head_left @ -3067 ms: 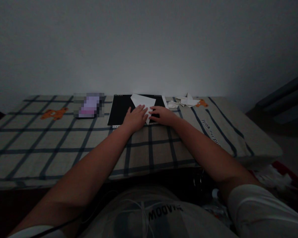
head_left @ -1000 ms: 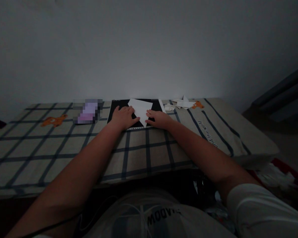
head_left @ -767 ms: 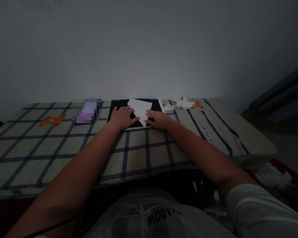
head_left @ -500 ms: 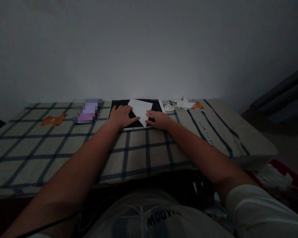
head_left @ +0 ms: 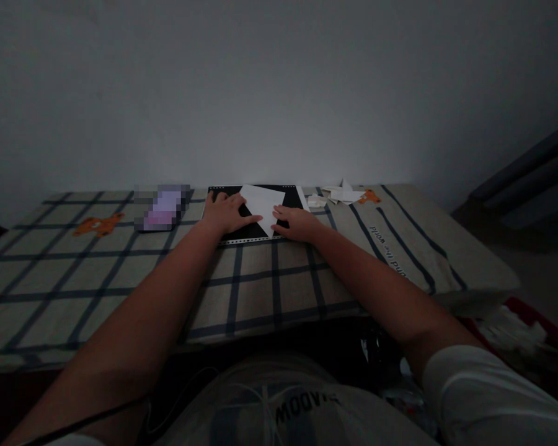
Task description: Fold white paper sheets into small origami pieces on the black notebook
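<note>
"Grey wall (head_left: 279, 93), checked tablecloth (head_left: 125, 272). What's on it?"

"From here I see a black sheet (head_left: 294, 197), kite-shaped white paper (head_left: 263, 203) on it, left hand (head_left: 223, 214) spread, thumb on the paper, right hand (head_left: 298, 224) touching its right side, thumb and fingers apart."

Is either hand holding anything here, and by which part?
No clear grip shows: the white paper lies on the black sheet, with the left hand at its left edge and the right hand at its lower right edge.
</note>
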A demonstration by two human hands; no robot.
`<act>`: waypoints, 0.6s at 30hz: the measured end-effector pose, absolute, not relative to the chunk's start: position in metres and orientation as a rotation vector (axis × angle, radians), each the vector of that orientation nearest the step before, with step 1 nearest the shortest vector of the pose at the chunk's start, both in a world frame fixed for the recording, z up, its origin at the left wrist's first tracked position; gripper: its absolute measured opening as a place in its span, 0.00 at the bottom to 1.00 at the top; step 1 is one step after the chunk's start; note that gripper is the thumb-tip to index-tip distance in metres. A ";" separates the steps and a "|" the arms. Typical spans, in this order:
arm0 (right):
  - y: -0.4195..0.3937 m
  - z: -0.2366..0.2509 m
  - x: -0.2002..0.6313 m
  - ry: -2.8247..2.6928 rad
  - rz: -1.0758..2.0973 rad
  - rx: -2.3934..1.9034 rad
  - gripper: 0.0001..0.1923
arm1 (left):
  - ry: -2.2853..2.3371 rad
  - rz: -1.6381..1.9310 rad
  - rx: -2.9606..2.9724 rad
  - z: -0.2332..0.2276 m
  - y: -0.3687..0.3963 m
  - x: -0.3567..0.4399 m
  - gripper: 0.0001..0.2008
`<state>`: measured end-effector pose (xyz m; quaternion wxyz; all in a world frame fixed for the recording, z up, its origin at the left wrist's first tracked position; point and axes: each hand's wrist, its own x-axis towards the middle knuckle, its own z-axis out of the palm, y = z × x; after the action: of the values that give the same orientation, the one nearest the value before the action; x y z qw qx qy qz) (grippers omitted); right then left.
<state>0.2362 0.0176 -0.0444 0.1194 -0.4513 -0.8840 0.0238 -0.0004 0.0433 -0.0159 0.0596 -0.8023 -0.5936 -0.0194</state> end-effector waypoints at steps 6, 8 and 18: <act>0.016 -0.043 0.236 -2.594 0.060 -1.326 0.28 | -1.845 -0.203 -2.348 -0.021 0.043 0.001 0.26; 0.016 -0.042 0.236 -2.598 0.062 -1.330 0.29 | -1.851 -0.234 -2.324 -0.023 0.043 0.003 0.24; 0.015 -0.044 0.234 -2.583 0.037 -1.332 0.28 | -1.504 -0.141 -2.378 -0.018 0.016 0.028 0.20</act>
<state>0.2344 0.0150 -0.0436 0.1174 -0.4551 -0.8826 0.0126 0.0282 0.0164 -0.0179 0.1616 -0.8329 -0.5269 -0.0493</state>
